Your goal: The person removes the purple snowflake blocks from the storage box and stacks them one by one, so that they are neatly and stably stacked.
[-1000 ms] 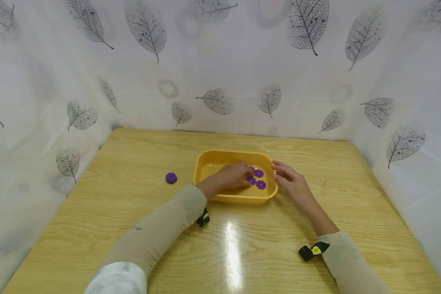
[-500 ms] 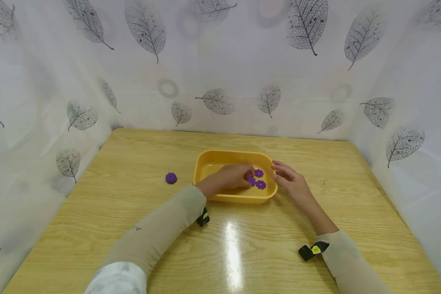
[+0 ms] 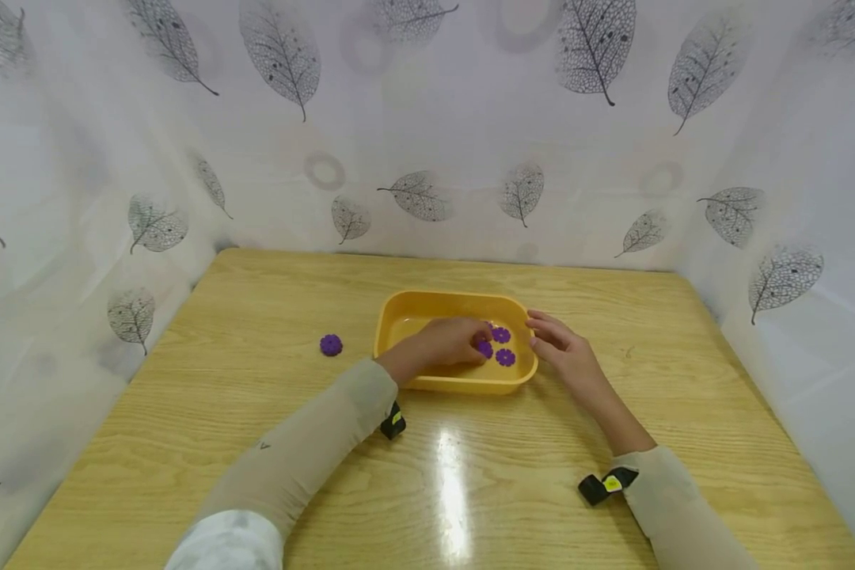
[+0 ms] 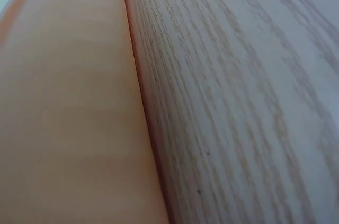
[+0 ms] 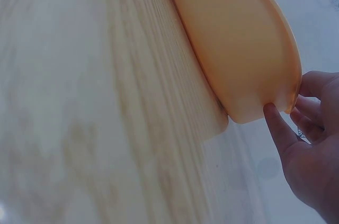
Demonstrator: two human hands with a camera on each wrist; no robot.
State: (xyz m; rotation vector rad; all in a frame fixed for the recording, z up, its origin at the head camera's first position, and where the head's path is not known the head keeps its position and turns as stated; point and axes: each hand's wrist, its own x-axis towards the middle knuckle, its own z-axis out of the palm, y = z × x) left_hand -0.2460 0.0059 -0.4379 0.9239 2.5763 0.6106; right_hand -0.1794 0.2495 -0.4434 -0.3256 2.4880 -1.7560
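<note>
My left hand (image 3: 450, 342) reaches into the yellow plastic basin (image 3: 463, 385), its fingers bent. Between thumb and fingertips it pinches a purple flower-shaped piece (image 3: 484, 349), partly hidden by the fingers. Near the fingertips on the basin floor lie more purple flower pieces (image 3: 505, 358), one largely covered by the hand. My right hand (image 3: 566, 352) touches the basin's right end from outside with relaxed fingers. In the right wrist view, the right thumb (image 5: 278, 128) rests against the outer wall (image 5: 238, 49) and a finger meets the rim. The left wrist view shows only basin wall (image 4: 74, 102) and tabletop.
A purple cluster of flower pieces (image 3: 331, 345) sits on the wooden table (image 3: 256, 419) left of the basin. A white curtain with leaf prints (image 3: 427, 119) encloses the table's back and sides.
The purple piece at my left fingertips has shifted slightly and tilted. A neighbouring piece was briefly more covered by the fingers. My right hand and the basin stay in place.
</note>
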